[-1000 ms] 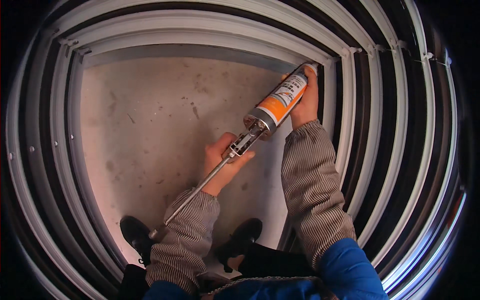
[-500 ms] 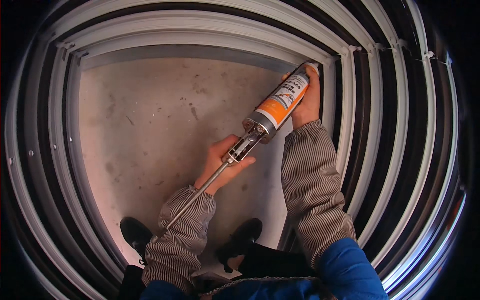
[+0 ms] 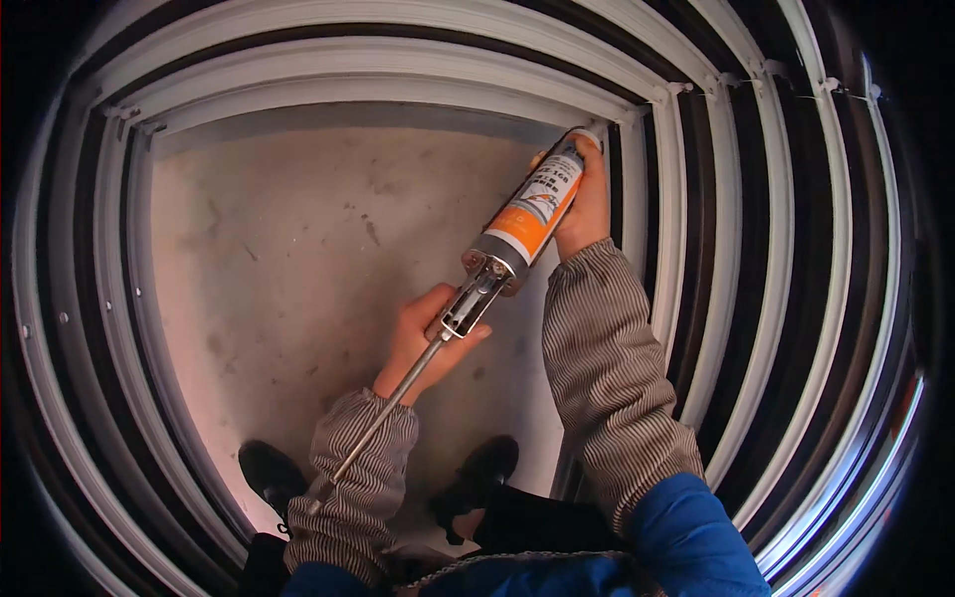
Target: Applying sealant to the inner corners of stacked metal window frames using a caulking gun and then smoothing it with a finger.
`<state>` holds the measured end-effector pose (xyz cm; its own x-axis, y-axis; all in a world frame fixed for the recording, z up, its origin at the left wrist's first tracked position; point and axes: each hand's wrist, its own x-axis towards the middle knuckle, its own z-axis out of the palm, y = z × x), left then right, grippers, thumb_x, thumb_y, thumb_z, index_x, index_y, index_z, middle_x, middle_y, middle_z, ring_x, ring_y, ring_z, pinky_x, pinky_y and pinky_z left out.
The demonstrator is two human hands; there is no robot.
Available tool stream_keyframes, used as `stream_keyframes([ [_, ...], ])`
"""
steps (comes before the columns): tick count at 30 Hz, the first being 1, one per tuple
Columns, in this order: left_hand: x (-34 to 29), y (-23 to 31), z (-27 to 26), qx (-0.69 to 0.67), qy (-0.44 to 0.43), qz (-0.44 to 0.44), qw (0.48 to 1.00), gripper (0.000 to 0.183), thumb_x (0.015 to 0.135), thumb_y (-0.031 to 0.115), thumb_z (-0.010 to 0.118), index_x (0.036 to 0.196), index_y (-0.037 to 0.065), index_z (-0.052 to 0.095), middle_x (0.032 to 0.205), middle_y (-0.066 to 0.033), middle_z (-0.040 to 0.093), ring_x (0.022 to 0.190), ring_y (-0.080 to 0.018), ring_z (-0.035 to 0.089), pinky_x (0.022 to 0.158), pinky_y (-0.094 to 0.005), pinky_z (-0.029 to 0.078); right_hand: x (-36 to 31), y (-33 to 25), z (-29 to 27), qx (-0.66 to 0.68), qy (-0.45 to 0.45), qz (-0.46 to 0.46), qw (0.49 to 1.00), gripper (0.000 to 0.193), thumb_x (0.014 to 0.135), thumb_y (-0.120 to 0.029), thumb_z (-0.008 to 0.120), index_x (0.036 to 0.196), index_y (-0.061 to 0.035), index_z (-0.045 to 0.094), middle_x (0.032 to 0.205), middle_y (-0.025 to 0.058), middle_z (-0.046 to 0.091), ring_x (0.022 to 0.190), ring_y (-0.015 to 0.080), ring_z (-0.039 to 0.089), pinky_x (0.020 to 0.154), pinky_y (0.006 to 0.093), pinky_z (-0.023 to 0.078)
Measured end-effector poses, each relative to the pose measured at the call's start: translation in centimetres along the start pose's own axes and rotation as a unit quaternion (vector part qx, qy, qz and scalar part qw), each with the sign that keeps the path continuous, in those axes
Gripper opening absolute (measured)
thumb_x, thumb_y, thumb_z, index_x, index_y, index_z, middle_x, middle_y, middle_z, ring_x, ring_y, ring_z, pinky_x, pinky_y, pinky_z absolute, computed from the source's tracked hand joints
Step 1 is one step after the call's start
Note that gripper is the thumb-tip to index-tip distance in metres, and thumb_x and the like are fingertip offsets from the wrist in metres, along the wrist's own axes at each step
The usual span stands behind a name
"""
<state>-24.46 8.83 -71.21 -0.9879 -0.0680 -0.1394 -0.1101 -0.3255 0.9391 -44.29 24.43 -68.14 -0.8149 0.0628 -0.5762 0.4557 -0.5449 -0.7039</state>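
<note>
A caulking gun with a metal frame and a long plunger rod slants from lower left to upper right. Loaded in it is a sealant cartridge with a grey, white and orange label. My left hand is closed round the gun's handle end, below the frame; the handle and trigger are hidden beneath. Farther forward, my right hand wraps the front part of the cartridge from its right side. The cartridge's front end lies close to the upper right corner of the frames, and its nozzle is out of sight.
Stacked pale metal frames surround me at the front, left and right, with dark gaps between them. Below is a stained concrete floor. My dark shoes stand on it near the lower edge.
The caulking gun and both hands have shifted a little to the left in the picture. The surrounding frames have shifted slightly too. Both hands keep their hold.
</note>
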Motion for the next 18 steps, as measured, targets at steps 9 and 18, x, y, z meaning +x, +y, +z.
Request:
stream_keyframes([
  [9,-0.4,0.6,-0.4,0.016,0.000,-0.046,0.999,0.030,0.070,0.015,0.078,0.076,0.003,0.050,0.056,-0.0020,0.044,0.052,-0.0096,0.039,0.050,-0.0258,0.037,-0.9,0.0,0.5,0.012,0.008,0.010,1.000,0.018,0.086,-0.029,0.058,0.094,-0.0133,0.052,0.072,0.0146,0.061,0.063,0.0285,0.063,0.058,0.0394,0.056],
  [18,-0.3,2.6,-1.3,0.047,-0.011,-0.025,0.998,0.031,0.069,0.016,0.078,0.075,0.003,0.050,0.054,-0.0011,0.040,0.051,-0.0094,0.034,0.048,-0.0262,0.034,-0.9,0.4,0.4,0.024,0.006,0.022,0.999,0.020,0.084,-0.029,0.060,0.095,-0.0137,0.051,0.073,0.0148,0.061,0.064,0.0295,0.063,0.056,0.0401,0.055],
])
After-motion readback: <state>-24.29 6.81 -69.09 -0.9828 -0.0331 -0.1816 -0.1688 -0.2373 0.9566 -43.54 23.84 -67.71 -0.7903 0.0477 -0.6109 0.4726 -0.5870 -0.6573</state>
